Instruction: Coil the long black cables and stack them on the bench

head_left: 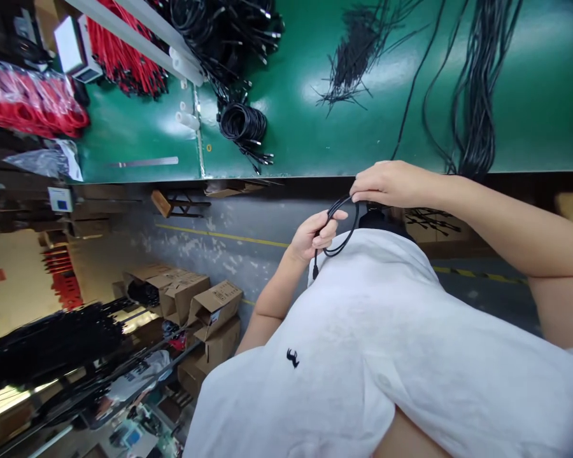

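My left hand (315, 235) is closed round a thin black cable (342, 238) bent into a small loop in front of my white shirt (372, 356). One end of the cable, with a small plug (315, 272), hangs below this hand. My right hand (391, 183) is just above and to the right, at the edge of the green table (315, 127), fingers pinched on the top of the same loop. Both hands are held close together below the table edge.
On the green table lie a coiled black cable bundle (242, 122), loose black cables (477, 89), a bunch of thin black ties (353, 57) and red cables (128, 63). Cardboard boxes (205, 312) and racks of black cables (48, 343) stand on the floor at the left.
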`<act>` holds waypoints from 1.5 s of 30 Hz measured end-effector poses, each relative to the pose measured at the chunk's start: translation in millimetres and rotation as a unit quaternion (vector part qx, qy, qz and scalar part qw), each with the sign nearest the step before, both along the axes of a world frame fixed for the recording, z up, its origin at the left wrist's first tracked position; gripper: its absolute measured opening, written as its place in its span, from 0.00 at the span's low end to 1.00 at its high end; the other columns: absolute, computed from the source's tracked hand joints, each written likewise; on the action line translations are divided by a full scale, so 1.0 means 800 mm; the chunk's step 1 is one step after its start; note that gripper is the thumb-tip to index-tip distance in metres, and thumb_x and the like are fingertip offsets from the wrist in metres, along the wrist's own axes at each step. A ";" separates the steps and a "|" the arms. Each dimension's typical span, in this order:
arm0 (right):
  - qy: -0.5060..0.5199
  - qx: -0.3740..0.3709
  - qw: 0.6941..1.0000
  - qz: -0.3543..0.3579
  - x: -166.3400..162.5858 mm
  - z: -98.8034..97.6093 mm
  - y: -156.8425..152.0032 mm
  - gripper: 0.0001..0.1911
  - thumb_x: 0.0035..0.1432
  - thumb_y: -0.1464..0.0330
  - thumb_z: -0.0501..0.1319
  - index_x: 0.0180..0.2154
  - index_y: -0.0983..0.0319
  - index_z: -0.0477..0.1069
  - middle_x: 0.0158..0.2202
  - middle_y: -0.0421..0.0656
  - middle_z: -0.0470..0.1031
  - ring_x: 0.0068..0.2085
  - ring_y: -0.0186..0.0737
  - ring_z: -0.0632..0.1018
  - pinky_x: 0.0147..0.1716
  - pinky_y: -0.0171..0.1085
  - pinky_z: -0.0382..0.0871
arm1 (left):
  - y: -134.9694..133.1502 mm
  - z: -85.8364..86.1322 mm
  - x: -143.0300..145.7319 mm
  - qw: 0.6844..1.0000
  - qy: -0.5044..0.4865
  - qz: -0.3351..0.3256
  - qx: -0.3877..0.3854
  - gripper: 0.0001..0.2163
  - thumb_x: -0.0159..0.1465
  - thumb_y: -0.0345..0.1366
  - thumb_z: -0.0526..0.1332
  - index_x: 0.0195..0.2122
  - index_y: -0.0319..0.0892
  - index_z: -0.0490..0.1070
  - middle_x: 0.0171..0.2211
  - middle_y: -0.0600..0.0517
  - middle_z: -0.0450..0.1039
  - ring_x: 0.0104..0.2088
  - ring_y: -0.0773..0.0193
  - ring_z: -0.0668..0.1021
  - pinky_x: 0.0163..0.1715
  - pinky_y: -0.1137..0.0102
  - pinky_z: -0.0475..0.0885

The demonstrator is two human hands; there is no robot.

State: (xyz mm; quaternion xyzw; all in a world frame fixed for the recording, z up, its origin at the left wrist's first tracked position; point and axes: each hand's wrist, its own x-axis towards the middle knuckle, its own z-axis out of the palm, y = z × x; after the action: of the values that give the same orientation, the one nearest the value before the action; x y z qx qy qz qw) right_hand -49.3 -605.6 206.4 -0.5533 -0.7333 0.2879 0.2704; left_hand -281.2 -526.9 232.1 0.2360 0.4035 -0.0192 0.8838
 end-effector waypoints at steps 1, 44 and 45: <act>-0.007 0.001 1.000 0.001 -0.003 0.001 0.001 0.21 0.69 0.54 0.49 0.40 0.55 0.78 0.35 0.40 0.78 0.38 0.40 0.76 0.40 0.38 0.62 | 0.000 0.000 0.002 1.000 0.001 -0.006 -0.001 0.17 0.73 0.35 0.48 0.40 0.34 0.76 0.17 0.61 0.51 0.10 0.80 0.50 0.09 0.83 0.47; 0.035 -0.004 0.999 0.034 -0.002 0.021 0.022 0.19 0.68 0.55 0.51 0.40 0.57 0.77 0.36 0.40 0.78 0.38 0.39 0.76 0.39 0.37 0.62 | 0.018 0.010 -0.017 0.999 -0.029 -0.028 -0.005 0.18 0.74 0.36 0.49 0.32 0.36 0.74 0.11 0.63 0.49 0.07 0.79 0.51 0.09 0.82 0.47; 0.035 -0.003 0.999 0.025 0.003 0.019 0.020 0.20 0.68 0.54 0.51 0.41 0.57 0.77 0.36 0.40 0.78 0.38 0.39 0.76 0.40 0.37 0.62 | 0.020 0.012 -0.019 0.999 -0.036 -0.019 -0.005 0.19 0.74 0.36 0.49 0.32 0.36 0.74 0.11 0.63 0.48 0.07 0.80 0.49 0.08 0.83 0.47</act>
State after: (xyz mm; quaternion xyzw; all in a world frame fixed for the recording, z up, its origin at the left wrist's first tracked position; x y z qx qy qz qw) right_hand -47.0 -589.9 221.6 -0.5252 -0.7361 0.3157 0.2875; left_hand -296.0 -510.8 241.6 0.2394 0.3668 -0.0294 0.8985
